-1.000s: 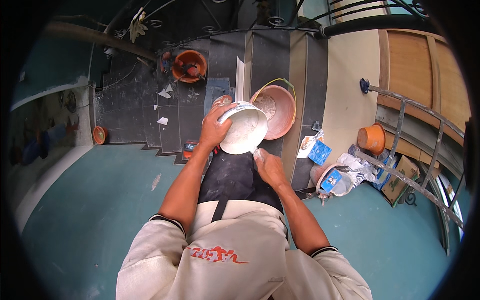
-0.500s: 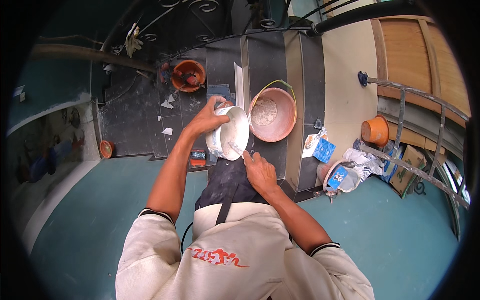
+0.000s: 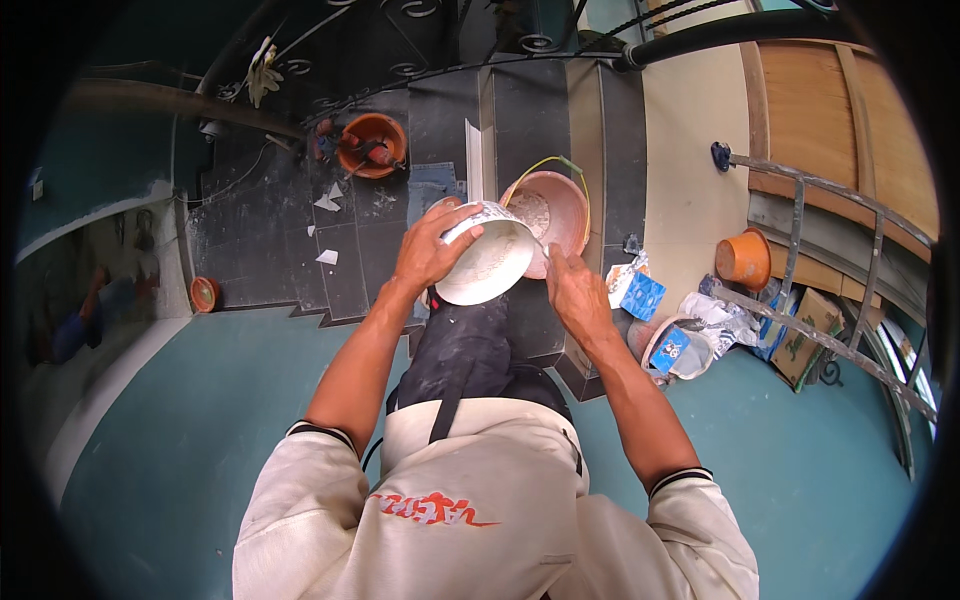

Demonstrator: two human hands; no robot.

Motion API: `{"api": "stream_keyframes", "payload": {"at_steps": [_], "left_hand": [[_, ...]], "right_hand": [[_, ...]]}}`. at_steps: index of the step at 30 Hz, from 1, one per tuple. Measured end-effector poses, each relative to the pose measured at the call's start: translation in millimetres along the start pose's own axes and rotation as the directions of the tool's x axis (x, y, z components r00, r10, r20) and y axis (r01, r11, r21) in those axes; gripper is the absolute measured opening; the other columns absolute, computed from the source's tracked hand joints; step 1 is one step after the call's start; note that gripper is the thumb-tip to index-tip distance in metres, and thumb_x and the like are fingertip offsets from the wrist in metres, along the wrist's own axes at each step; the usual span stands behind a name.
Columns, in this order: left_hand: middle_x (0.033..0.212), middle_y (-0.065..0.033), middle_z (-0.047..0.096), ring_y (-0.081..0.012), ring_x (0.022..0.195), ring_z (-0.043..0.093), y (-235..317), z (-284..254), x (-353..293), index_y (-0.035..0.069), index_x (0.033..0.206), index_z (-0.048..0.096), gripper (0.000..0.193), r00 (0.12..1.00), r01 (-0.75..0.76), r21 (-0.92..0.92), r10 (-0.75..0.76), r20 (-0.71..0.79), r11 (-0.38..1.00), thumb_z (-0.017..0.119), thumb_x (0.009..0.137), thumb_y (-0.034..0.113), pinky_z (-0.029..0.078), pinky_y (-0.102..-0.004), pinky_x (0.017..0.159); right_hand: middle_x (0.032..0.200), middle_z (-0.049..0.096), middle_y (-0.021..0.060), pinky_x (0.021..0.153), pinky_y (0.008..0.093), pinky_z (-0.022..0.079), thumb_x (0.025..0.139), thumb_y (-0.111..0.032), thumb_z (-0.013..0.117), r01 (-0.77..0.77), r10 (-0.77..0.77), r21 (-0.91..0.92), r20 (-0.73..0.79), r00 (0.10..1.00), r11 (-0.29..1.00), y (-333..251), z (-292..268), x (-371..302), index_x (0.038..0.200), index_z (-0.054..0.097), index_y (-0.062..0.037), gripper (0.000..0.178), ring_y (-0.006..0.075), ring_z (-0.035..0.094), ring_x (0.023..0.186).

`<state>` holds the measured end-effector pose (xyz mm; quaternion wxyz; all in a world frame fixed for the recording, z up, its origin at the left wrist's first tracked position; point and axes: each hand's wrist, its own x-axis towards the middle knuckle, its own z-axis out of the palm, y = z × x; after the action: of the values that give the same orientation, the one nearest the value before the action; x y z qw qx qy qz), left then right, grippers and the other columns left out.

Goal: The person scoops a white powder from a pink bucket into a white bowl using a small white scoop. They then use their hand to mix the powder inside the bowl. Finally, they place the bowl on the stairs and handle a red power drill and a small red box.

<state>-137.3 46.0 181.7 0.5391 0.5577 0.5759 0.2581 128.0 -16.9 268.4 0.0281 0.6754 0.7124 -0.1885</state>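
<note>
Pouring | our left hand (image 3: 428, 255) clamped the tilted white bucket (image 3: 487, 262) | right hand (image 3: 572, 290), fingers together, steadied its rim over the orange basin (image 3: 558, 208) | best tipped slowly.

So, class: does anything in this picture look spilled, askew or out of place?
Yes. The left hand holds a white tub tipped steeply on its side over the pink bucket. White scraps litter the dark tiles, and torn bags lie heaped on the floor at right.

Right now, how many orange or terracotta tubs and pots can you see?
4: a tub beyond the white bucket, one on the steps, a pot at right, a small one at left. More may be hidden.
</note>
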Motion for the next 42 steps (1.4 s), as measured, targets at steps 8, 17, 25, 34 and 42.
{"api": "stream_keyframes", "payload": {"at_steps": [8, 17, 25, 34, 42], "left_hand": [[0.141, -0.0150, 0.073, -0.0324, 0.134, 0.068, 4.5, -3.1, 3.9, 0.021, 0.140, 0.079, 0.045, 0.999, -0.007, -0.014, 0.007, -0.041, 1.000, 0.076, 0.103, 0.047, 0.051, -0.0411, 0.113], [0.132, -0.0123, 0.077, -0.0295, 0.126, 0.072, 3.6, -5.6, 6.2, 0.019, 0.141, 0.078, 0.044, 0.998, 0.053, -0.051, -0.054, -0.027, 0.997, 0.074, 0.105, 0.044, 0.054, -0.0405, 0.108], [0.149, -0.0139, 0.070, -0.0312, 0.143, 0.063, 5.5, -2.2, 3.5, 0.019, 0.141, 0.078, 0.046, 0.999, 0.040, -0.003, -0.040, 0.014, 0.999, 0.076, 0.103, 0.046, 0.050, -0.0422, 0.118], [0.152, -0.0162, 0.068, -0.0330, 0.147, 0.060, 6.1, 5.0, 4.1, 0.023, 0.142, 0.078, 0.047, 0.997, 0.070, -0.065, -0.068, 0.029, 0.995, 0.075, 0.103, 0.049, 0.047, -0.0420, 0.121], [0.153, -0.0193, 0.067, -0.0358, 0.148, 0.058, 8.6, 6.7, 0.5, 0.024, 0.140, 0.079, 0.047, 1.000, -0.019, -0.029, 0.019, 0.017, 0.999, 0.075, 0.102, 0.052, 0.046, -0.0428, 0.121]], "right_hand": [[0.099, 0.073, 0.0305, 0.081, 0.0644, 0.056, 0.109, -0.023, 0.060, -0.047, 0.031, 0.254, 0.066, 0.997, 0.966, -1.4, 14.0, -19.8, 0.136, 0.066, -0.0021, 0.034, 0.0565, 0.071, 0.096], [0.100, 0.073, 0.0267, 0.074, 0.0595, 0.058, 0.109, -0.022, 0.062, -0.128, 0.050, 0.312, 0.247, 0.968, 0.941, -28.3, 19.2, -24.5, 0.136, 0.068, -0.0064, 0.032, 0.0504, 0.073, 0.095], [0.096, 0.072, 0.0257, 0.074, 0.0652, 0.057, 0.108, -0.025, 0.063, -0.103, 0.091, 0.024, 0.308, 0.947, 0.994, -21.0, 3.6, -11.9, 0.135, 0.068, -0.0116, 0.030, 0.0521, 0.073, 0.082], [0.098, 0.071, 0.0255, 0.071, 0.0619, 0.058, 0.108, -0.024, 0.064, -0.024, 0.027, -0.035, 0.102, 0.994, 0.999, -22.4, 6.3, -10.7, 0.137, 0.069, -0.0127, 0.031, 0.0508, 0.074, 0.083], [0.094, 0.072, 0.0250, 0.073, 0.0626, 0.058, 0.108, -0.026, 0.063, 0.043, -0.049, -0.050, -0.114, 0.992, 0.998, -13.9, 1.5, -17.0, 0.138, 0.066, -0.0135, 0.032, 0.0507, 0.074, 0.084]]}}
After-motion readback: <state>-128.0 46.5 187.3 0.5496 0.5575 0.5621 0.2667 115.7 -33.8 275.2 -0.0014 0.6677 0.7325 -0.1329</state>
